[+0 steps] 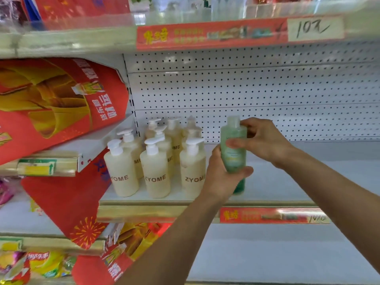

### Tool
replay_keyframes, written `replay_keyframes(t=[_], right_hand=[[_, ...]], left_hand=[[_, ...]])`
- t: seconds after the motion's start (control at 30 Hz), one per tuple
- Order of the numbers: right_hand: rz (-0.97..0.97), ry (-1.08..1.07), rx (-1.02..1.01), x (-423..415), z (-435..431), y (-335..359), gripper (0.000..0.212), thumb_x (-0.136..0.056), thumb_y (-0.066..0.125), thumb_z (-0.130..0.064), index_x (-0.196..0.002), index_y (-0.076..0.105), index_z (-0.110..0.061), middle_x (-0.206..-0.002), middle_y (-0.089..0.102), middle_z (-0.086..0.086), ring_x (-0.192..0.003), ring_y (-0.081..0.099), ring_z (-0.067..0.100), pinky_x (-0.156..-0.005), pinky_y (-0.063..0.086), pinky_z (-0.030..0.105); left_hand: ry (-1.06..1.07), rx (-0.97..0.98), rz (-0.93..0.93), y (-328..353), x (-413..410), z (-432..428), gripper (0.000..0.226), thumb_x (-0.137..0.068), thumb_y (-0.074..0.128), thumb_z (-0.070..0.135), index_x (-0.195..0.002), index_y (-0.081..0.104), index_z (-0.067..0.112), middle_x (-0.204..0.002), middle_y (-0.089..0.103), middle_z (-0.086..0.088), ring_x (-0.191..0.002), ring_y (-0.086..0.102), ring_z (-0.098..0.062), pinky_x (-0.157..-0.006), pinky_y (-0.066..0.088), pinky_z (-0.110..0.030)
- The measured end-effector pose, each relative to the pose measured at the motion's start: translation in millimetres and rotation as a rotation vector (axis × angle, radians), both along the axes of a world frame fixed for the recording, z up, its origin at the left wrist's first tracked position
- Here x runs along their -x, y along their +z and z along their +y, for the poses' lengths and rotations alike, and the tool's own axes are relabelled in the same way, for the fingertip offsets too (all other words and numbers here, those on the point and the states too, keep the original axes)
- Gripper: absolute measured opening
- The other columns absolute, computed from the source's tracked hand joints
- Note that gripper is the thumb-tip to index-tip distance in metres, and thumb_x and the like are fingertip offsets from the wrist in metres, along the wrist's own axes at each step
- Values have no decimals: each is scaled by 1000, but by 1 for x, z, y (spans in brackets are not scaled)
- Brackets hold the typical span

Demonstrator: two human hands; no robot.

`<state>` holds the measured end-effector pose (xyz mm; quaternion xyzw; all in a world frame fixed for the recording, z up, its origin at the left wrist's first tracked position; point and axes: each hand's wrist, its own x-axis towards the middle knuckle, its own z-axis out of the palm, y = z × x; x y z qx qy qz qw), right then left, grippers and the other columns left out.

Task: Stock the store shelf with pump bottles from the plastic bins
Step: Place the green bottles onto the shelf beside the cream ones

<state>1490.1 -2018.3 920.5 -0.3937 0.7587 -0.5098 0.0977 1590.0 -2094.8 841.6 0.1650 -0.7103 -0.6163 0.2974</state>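
Both of your hands are on one green bottle (234,154), upright, just right of the cream ZYOME pump bottles (156,173). Your left grip (221,177) is wrapped round its lower body, thumb across the front. Your right grip (265,140) pinches the upper part below the clear cap. The base sits low at the white shelf (308,175); whether it touches is unclear.

The pump bottles stand in tight rows at the shelf's left end, pump heads white, against a white pegboard back panel (267,89). To their right the shelf surface is plain white. A red price strip (273,215) runs along the gold front edge, and another (211,33) with a handwritten tag marks the shelf above. Red and gold gift bags (51,103) lean in from the neighbouring bay on the left, with snack packs (41,264) below.
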Motion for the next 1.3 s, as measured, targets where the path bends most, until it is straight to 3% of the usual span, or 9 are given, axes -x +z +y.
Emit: replay_keyframes(t=[0.13,0.27,0.43,0.57,0.7,0.93,1.03,1.13,1.3], right_hand=[[7,-22,-15,52,-21,-5,55,-66,86,-23,-114,61,-18,-99,70,-6,-90,67,7,-77,52,23],[-12,-38,-51,94,-51,-18,59,-68,85,-17,-120,57,-12,-107,67,5,-99,65,21,-87,54,36],[-34,-9,-73,123,-86,-32,63,-69,83,-13,-124,52,-9,-109,62,8,-100,62,25,-75,51,31],[-40,-5,-86,138,-103,-36,66,-71,82,-11,-128,51,-6,-114,62,11,-105,61,27,-87,54,39],[-53,10,-85,146,-108,-37,64,-73,80,-10,-129,50,-5,-114,63,13,-105,62,27,-90,53,38],[-4,-6,-144,139,-106,-36,62,-79,75,-16,-133,45,-9,-117,59,8,-105,59,24,-87,53,37],[97,-37,-234,129,-103,-36,66,-85,69,-24,-140,35,-11,-126,55,9,-109,56,25,-88,52,41],[380,-145,-424,118,-94,-33,73,-88,62,-35,-147,24,-15,-136,45,8,-121,49,26,-92,47,42],[661,-292,-340,79,-53,-32,41,-90,57,-36,-129,53,-23,-129,52,0,-114,54,21,-80,43,35]], left_hand=[[53,39,-68,-11,47,-7,59,-73,80,12,-121,46,21,-113,58,-3,-103,61,-19,-86,56,-37],[99,21,-160,-23,87,-27,48,-77,68,-2,-118,46,11,-117,54,-15,-104,58,-30,-82,52,-36],[164,-69,-219,-39,123,-51,55,-82,59,-6,-131,43,13,-124,53,-14,-106,57,-26,-80,45,-26],[241,-69,-269,-45,139,-59,59,-83,53,-3,-138,39,14,-130,42,-9,-110,54,-24,-90,48,-31],[252,-95,-260,-49,145,-62,62,-83,51,-5,-140,37,14,-121,41,-1,-102,52,-20,-84,45,-26],[261,-23,-306,-48,145,-66,59,-80,52,-5,-136,43,13,-131,47,-13,-112,58,-29,-97,51,-40],[258,84,-397,-41,141,-65,57,-84,53,0,-138,41,12,-132,45,-14,-117,54,-30,-99,49,-42],[229,324,-518,-37,126,-57,60,-90,50,4,-147,31,10,-138,39,-14,-128,43,-29,-105,43,-38],[182,687,-528,-35,76,-24,57,-95,49,18,-149,30,14,-143,42,-7,-130,38,-25,-100,41,-39]])
